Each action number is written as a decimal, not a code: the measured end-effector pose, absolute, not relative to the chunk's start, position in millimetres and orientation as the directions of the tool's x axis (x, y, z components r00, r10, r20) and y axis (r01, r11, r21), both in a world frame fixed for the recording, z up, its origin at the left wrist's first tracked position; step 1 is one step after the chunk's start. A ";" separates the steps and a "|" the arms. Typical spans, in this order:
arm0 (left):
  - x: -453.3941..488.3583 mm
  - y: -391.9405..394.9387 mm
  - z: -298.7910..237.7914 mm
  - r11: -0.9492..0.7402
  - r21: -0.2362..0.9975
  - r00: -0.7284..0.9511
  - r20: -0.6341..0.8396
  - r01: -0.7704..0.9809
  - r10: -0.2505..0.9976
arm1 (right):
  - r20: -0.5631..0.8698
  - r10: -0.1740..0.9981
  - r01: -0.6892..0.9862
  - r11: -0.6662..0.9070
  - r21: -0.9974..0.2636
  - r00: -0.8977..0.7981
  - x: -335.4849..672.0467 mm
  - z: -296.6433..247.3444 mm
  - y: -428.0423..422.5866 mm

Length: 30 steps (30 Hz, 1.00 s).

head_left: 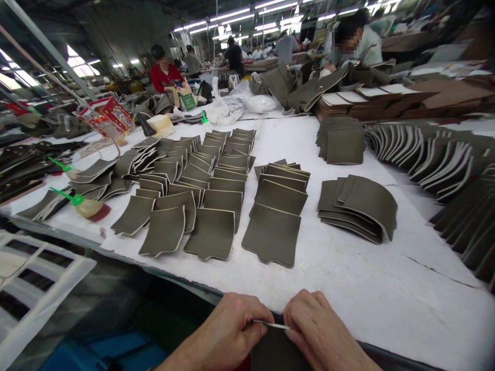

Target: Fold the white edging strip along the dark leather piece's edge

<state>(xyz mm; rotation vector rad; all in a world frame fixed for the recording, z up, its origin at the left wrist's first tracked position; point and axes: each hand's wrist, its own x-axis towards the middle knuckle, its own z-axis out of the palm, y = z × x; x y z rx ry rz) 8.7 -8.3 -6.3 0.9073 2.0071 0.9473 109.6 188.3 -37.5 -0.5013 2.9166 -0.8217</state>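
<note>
At the table's front edge, my left hand (235, 330) and my right hand (315, 327) pinch the upper edge of a dark olive leather piece (276, 353). Its pale edge shows between my fingertips; the lower part runs out of the picture. Just beyond my hands, overlapping rows of like leather pieces (273, 234) lie on the white-covered table (348, 288). To their right sits a curved stack of leather pieces (363, 203), with a smaller stack (342, 141) behind it.
Long fanned rows of leather pieces (410, 147) fill the right side. Glue bottles with green nozzles (91, 208) stand at the left. Plastic bags (235, 103) and brown panels (386, 105) lie farther back. A white rack (34, 288) is at lower left. Several people work behind.
</note>
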 end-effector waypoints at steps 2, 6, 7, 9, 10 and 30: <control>9.3 -6.8 -7.5 0.484 0.816 -0.497 -0.293 0.316 0.817 | 0.057 -0.320 -0.300 0.792 -0.532 -0.946 109.5 -42.5 186.6; 10.8 -0.9 -10.5 0.490 0.815 -0.516 -0.289 0.309 0.806 | 0.306 -0.259 -0.387 0.772 -0.505 -0.916 109.1 -65.9 180.7; 11.6 0.9 -11.3 0.484 0.825 -0.517 -0.290 0.291 0.805 | 0.341 -0.248 -0.399 0.767 -0.502 -0.907 109.2 -70.3 180.2; 13.4 3.8 -12.6 0.469 0.841 -0.518 -0.284 0.269 0.806 | 0.335 -0.249 -0.401 0.745 -0.534 -0.909 109.7 -71.1 181.7; 14.3 4.8 -13.1 0.458 0.846 -0.520 -0.272 0.271 0.810 | 0.312 -0.255 -0.395 0.723 -0.567 -0.915 110.1 -67.2 183.5; 18.6 1.0 -15.9 0.406 0.854 -0.494 -0.212 0.326 0.843 | -0.044 -0.325 -0.210 0.703 -0.679 -0.945 108.4 -24.1 198.9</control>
